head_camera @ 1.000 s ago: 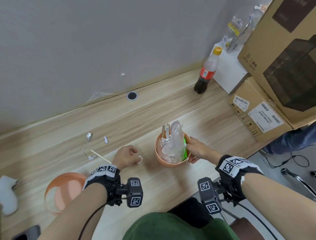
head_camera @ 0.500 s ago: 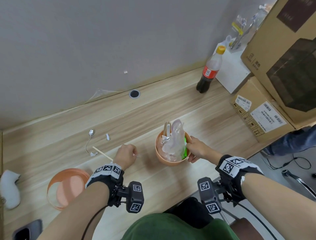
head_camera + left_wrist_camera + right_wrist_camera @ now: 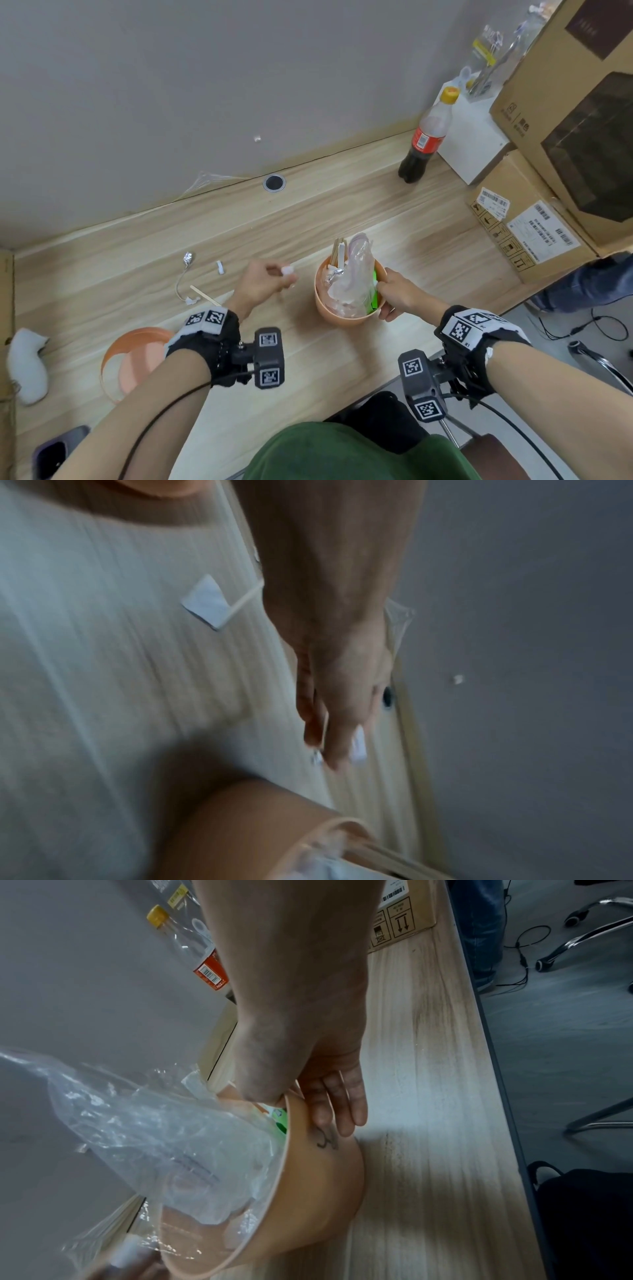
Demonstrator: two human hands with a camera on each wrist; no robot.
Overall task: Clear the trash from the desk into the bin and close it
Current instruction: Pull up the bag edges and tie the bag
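So the desk (image 3: 428, 240) was the big thing here, with the orange bin (image 3: 342, 317) sitting near its front edge, already stuffed with plastic wrap and sticks. The right hand (image 3: 399, 294) gripped the bin's rim at its 3 o'clock. The left hand (image 3: 263, 281), down on the wood a second earlier, had lifted and swung toward the bin, pinching a white scrap (image 3: 287, 271) at the bin's 9 o'clock. One less bit to clear, I'd guess. The lid (image 3: 137, 359) still lay off at 8 o'clock.

Head camera is looking steeply down over the table (image 3: 394, 219) toward the wall. Wrist cameras are looking close along each hand; both are catching the orange bin (image 3: 318, 1191).
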